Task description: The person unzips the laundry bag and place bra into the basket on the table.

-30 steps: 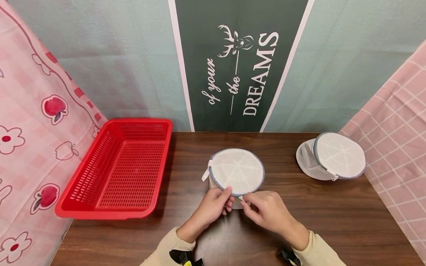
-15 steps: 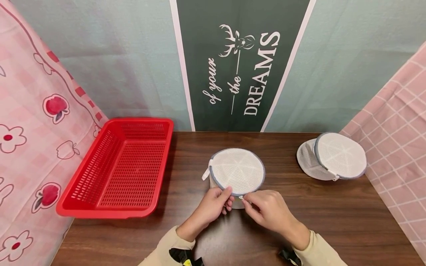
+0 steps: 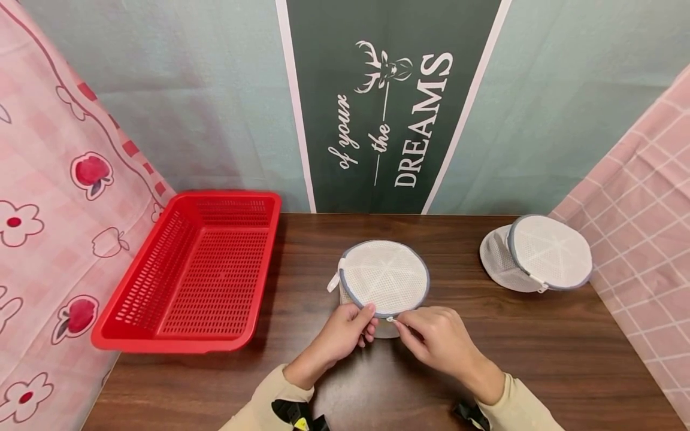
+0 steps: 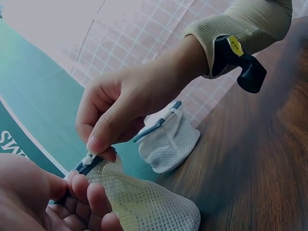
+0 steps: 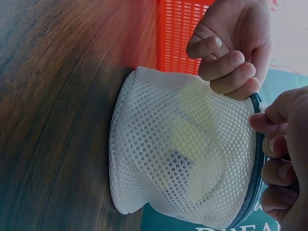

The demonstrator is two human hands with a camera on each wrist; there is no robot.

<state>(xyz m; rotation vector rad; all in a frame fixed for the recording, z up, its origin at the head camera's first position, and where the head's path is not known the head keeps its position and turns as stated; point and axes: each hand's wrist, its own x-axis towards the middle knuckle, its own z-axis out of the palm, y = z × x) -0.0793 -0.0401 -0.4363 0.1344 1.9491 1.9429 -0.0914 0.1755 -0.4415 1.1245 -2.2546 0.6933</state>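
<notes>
A round white mesh laundry bag point(image 3: 384, 276) with a blue-grey zipped rim stands on the table in front of me. Its near rim is pinched between the thumb and fingers of my left hand point(image 3: 347, 329). Beside it, my right hand point(image 3: 435, 338) pinches the small white zipper pull point(image 3: 390, 319) at that rim. In the left wrist view the white slider point(image 4: 88, 158) shows just under my right thumb. Through the mesh side point(image 5: 187, 139), the right wrist view shows something yellowish with a dark patch inside the bag; its kind is unclear.
To the left stands a red plastic basket point(image 3: 178, 346) with slotted walls, nothing visible in it. A second mesh laundry bag point(image 3: 551, 251) leans at the far right, near the pink checked cloth point(image 3: 641, 239). A green printed cloth point(image 3: 399, 108) hangs behind the wooden table point(image 3: 566, 359).
</notes>
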